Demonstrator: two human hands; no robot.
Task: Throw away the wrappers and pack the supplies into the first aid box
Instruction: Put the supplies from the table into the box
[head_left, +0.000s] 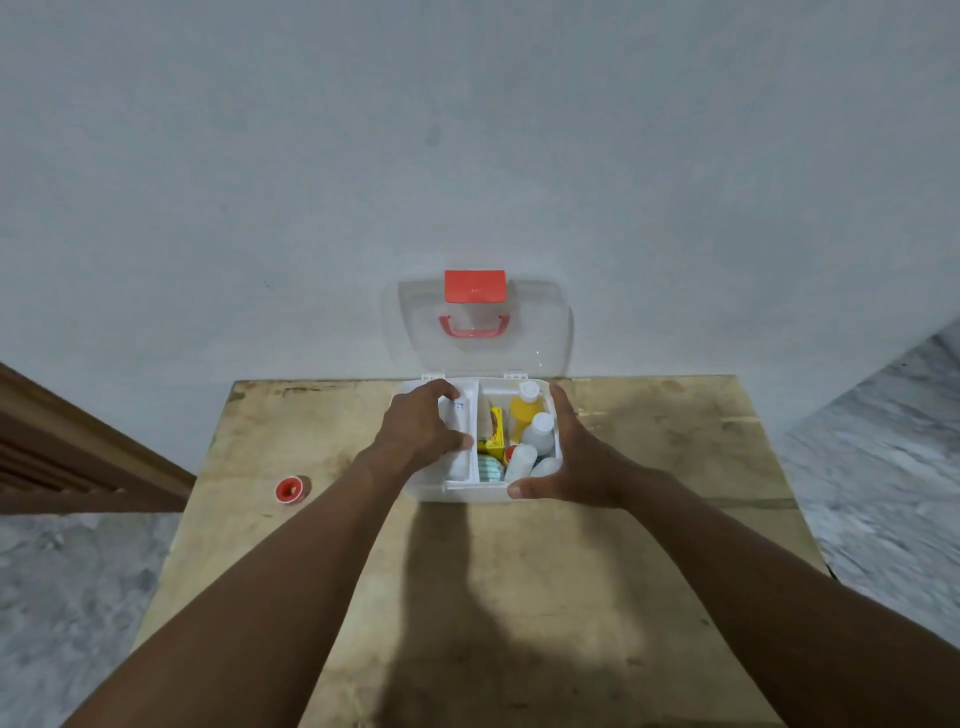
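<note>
At the far edge of the wooden surface (467, 597), against the wall, stood the white first aid box (467, 493), its clear lid (540, 332) upright, with red latch (475, 286) and handle (472, 328). The left hand (421, 426) curled its fingers (441, 389) round a white packet (460, 465) in the left compartment; the right hand (576, 457) gripped the box's right wall. Bottles (538, 434) filled the right compartment.

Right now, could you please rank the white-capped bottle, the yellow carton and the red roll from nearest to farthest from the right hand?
1. White-capped bottle: in the box, beside the right hand.
2. Yellow carton: middle of the box.
3. Red roll: on the table, far left.
</note>
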